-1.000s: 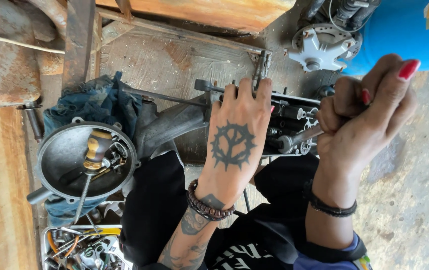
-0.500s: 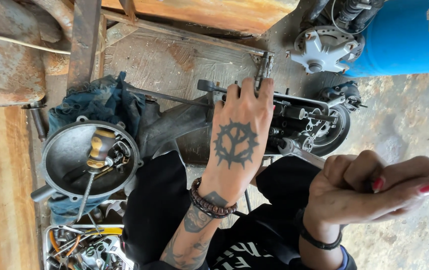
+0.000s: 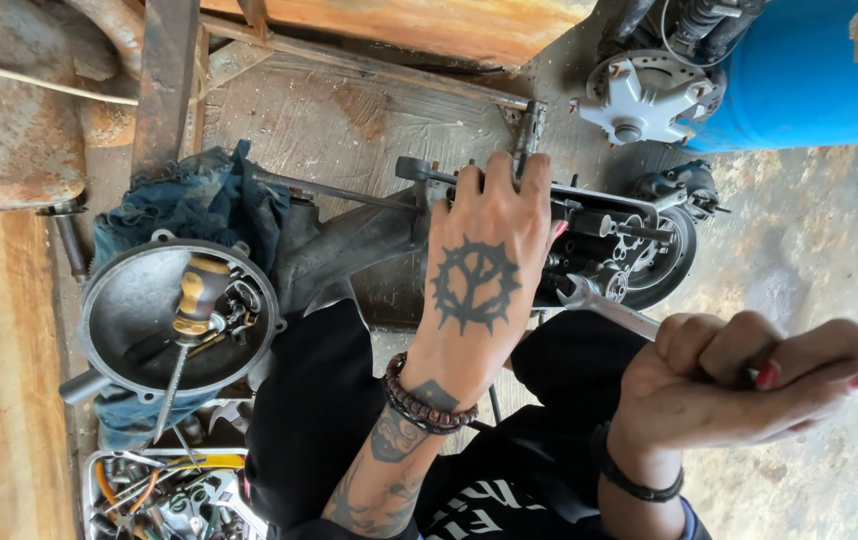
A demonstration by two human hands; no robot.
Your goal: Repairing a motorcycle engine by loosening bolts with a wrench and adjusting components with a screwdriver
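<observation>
1. Biggest thing in my view is the blue drum (image 3: 809, 85) standing at the top right on the concrete floor (image 3: 799, 260), with a grey finned hub part (image 3: 644, 95) lying just beside it.
2. Next down in size, the engine assembly (image 3: 609, 245) lies on its side across the middle, dark and greasy, with a long casing arm (image 3: 349, 245) running left toward a blue rag (image 3: 184, 205).
3. A round metal cover (image 3: 139, 310) sits dished-side up on that rag, and a screwdriver with a yellow and black handle (image 3: 194, 300) lies in it along with some small loose bits (too small for me to tell what they are).
4. A tray of mixed hand tools (image 3: 164, 490) sits at the bottom left, partly cut off by the frame edge.
5. My left hand (image 3: 479, 270) is laid flat on top of the engine, fingers spread and curled over its far edge near an upright bolt-like post (image 3: 529, 130). It's pressing down on it rather than closed round anything.
6. My right hand (image 3: 749, 385) is a closed fist around the handle of a silver wrench (image 3: 604, 305), whose open end points up-left, close to the engine's side. I can't tell if it's touching.
</observation>
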